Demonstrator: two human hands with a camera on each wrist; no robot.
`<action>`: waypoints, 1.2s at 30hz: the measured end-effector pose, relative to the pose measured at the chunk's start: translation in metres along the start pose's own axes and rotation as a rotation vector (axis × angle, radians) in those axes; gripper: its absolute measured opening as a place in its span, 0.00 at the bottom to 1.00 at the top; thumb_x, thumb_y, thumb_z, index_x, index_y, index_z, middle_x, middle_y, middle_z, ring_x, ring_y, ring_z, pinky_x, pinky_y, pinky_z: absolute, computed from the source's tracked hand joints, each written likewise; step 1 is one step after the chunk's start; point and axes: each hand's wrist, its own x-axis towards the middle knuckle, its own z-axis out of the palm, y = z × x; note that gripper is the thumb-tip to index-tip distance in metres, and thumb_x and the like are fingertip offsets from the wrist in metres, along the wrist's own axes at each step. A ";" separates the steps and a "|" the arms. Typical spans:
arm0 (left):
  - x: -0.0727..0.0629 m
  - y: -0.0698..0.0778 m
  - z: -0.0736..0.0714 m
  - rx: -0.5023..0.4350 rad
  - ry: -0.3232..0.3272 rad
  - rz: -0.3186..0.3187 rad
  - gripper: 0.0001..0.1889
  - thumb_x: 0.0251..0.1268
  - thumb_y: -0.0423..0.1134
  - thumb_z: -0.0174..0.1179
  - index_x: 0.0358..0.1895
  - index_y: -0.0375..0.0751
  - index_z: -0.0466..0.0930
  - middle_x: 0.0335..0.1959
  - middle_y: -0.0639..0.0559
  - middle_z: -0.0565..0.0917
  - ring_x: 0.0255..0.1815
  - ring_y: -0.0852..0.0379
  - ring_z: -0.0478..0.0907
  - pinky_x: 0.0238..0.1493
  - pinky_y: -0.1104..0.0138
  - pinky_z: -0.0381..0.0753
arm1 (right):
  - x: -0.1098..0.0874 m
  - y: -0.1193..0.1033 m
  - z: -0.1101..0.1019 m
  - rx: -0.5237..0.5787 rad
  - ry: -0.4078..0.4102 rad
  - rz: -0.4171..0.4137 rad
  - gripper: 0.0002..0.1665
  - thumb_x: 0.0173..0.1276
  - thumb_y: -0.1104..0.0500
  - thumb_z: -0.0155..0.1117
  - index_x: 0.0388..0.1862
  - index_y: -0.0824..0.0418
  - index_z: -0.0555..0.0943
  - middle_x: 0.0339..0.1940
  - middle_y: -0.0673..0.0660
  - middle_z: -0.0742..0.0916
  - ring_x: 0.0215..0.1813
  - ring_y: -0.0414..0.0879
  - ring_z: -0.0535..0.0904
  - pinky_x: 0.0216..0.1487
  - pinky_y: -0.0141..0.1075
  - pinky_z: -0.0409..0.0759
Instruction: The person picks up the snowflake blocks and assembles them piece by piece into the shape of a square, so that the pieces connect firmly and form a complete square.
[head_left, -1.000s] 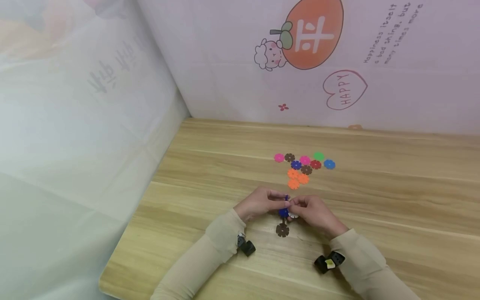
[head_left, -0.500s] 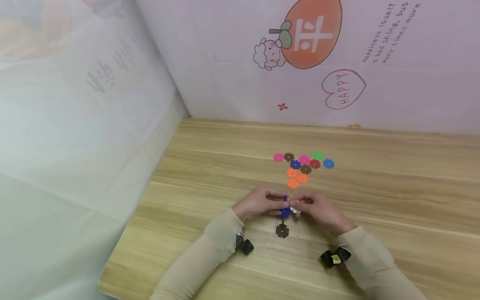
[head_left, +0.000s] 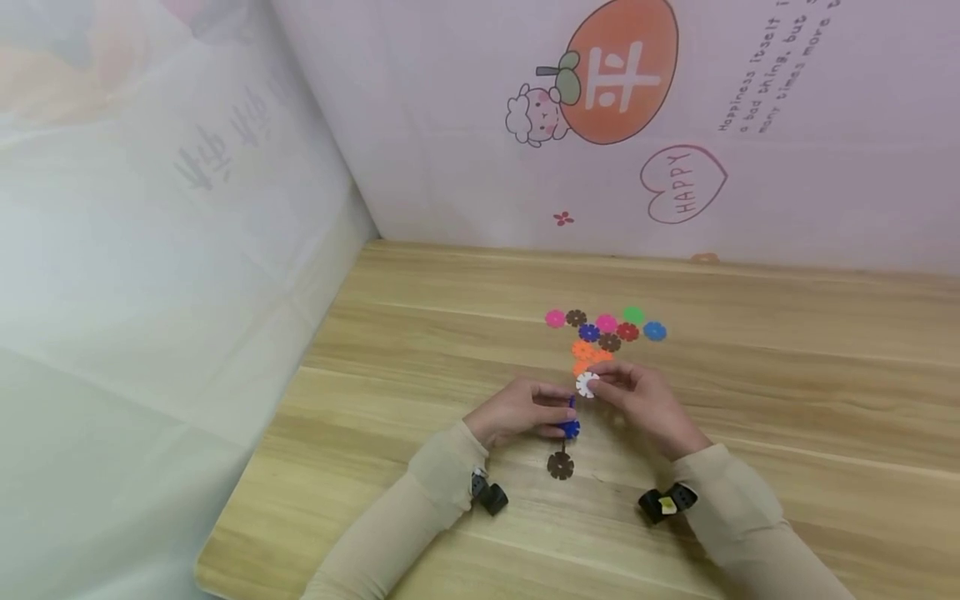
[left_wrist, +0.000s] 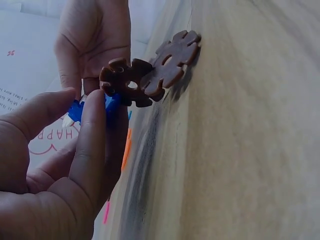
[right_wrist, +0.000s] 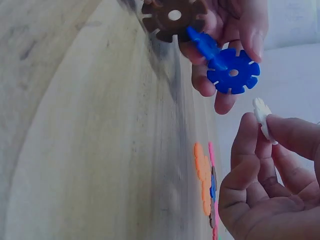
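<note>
My left hand [head_left: 517,410] pinches a chain of interlocked notched plastic discs. Two blue discs [right_wrist: 233,72] sit at the fingers, joined at an angle to each other. Two brown discs [left_wrist: 167,62] continue the chain, the end one low over the table in the left wrist view. Between thumb and fingertips my right hand [head_left: 647,406] holds a white notched disc [head_left: 587,384]. That white disc is apart from the blue ones, a short gap away in the right wrist view.
Beyond the hands, loose discs lie flat on the wooden table [head_left: 420,325]: several orange discs [head_left: 583,350], pink, brown, a dark blue, a red disc [head_left: 627,332], a green disc [head_left: 633,315] and a light blue disc [head_left: 655,331]. A printed cloth wall [head_left: 450,167] stands behind.
My right hand has drawn the white disc away from the blue discs, farther up the table towards the orange ones. The left hand keeps the chain in nearly the same place.
</note>
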 end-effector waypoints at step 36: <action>0.005 -0.005 0.000 0.219 0.061 0.097 0.14 0.63 0.36 0.67 0.51 0.38 0.85 0.44 0.51 0.88 0.44 0.61 0.84 0.52 0.69 0.84 | 0.010 -0.012 0.006 -0.305 -0.038 -0.219 0.14 0.71 0.57 0.63 0.53 0.58 0.85 0.47 0.55 0.89 0.49 0.48 0.83 0.50 0.41 0.84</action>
